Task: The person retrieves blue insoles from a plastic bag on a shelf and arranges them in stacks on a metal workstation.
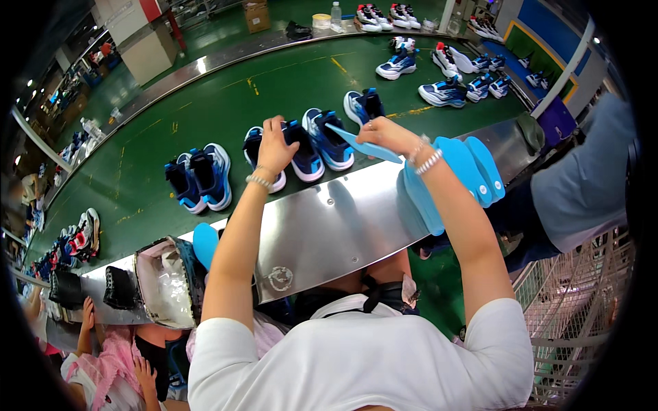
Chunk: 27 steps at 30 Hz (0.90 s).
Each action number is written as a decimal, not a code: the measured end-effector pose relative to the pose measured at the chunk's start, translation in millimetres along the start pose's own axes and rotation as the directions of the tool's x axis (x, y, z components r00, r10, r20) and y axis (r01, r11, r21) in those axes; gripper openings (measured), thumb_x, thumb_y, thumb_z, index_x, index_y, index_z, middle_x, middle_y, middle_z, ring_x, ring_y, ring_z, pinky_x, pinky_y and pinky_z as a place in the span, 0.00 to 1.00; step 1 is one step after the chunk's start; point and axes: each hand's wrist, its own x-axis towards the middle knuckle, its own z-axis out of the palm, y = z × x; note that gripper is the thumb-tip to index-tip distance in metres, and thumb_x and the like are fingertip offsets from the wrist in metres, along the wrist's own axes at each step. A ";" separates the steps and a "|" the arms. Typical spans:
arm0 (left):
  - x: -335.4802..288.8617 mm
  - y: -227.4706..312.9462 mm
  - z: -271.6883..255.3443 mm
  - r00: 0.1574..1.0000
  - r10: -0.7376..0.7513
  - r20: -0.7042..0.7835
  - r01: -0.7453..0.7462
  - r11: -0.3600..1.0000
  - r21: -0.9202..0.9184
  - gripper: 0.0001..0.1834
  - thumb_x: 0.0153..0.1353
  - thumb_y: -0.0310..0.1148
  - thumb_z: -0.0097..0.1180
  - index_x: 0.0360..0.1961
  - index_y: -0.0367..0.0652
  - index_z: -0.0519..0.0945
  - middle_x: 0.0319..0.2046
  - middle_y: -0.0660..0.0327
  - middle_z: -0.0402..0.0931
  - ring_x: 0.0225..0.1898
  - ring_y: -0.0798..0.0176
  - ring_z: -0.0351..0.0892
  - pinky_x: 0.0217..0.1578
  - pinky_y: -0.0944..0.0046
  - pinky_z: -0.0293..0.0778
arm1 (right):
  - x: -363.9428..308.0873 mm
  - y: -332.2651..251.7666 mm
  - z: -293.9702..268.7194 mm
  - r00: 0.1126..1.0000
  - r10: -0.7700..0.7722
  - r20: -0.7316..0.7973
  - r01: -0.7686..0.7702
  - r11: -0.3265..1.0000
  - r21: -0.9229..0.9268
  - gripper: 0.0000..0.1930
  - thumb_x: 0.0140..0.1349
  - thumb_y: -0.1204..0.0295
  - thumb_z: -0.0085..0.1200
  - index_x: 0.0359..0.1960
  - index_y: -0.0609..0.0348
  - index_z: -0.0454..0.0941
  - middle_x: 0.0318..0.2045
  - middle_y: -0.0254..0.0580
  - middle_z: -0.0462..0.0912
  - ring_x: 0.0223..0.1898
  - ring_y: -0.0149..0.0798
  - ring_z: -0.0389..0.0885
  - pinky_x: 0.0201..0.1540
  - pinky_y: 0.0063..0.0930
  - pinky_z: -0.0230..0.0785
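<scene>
My right hand [385,135] pinches a light blue insole [367,147]. The insole's far tip points left, over the opening of a navy and blue sneaker [327,140] on the green conveyor. My left hand [275,147] is on the neighbouring sneakers, its fingers bent over one sneaker [303,154] and its thumb at that opening. Partly hidden behind this hand is another sneaker [253,147]. To the left stands a pair of sneakers [209,178], and a further sneaker [363,106] is just beyond my right hand.
Stacks of light blue insoles [473,168] lie on the metal shelf [322,226] at right. At its left are a lined box [164,281] and another insole [205,243]. More sneakers [445,92] stand far right. A person in blue [582,185] is close by; another person's hand [88,314] shows lower left.
</scene>
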 end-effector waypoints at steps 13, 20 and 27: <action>9.0 -45.1 19.0 0.968 -0.200 -0.153 0.216 0.972 0.093 0.15 0.54 0.36 0.44 0.40 0.41 0.73 0.26 0.45 0.74 0.30 0.45 0.74 0.32 0.51 0.69 | 121.7 -37.6 73.7 0.965 0.128 0.228 -0.057 0.955 -0.291 0.11 0.37 0.60 0.58 0.09 0.50 0.73 0.09 0.34 0.70 0.09 0.29 0.63 0.10 0.23 0.51; 6.4 -41.0 15.8 0.959 -0.195 -0.206 0.190 0.981 -0.047 0.13 0.53 0.40 0.46 0.31 0.43 0.76 0.25 0.48 0.74 0.30 0.46 0.73 0.31 0.52 0.68 | 139.6 -26.7 68.5 0.950 0.165 0.263 -0.170 0.985 -0.004 0.07 0.38 0.64 0.58 0.16 0.52 0.77 0.09 0.37 0.71 0.08 0.31 0.63 0.09 0.24 0.49; 0.2 -46.2 12.1 0.967 -0.142 -0.213 0.139 0.990 -0.029 0.11 0.52 0.38 0.48 0.29 0.42 0.77 0.22 0.50 0.74 0.27 0.46 0.73 0.27 0.53 0.68 | 128.0 -23.1 134.6 0.970 -0.238 -0.043 0.143 0.710 -0.689 0.11 0.47 0.73 0.45 0.30 0.65 0.77 0.28 0.55 0.78 0.33 0.49 0.78 0.36 0.37 0.70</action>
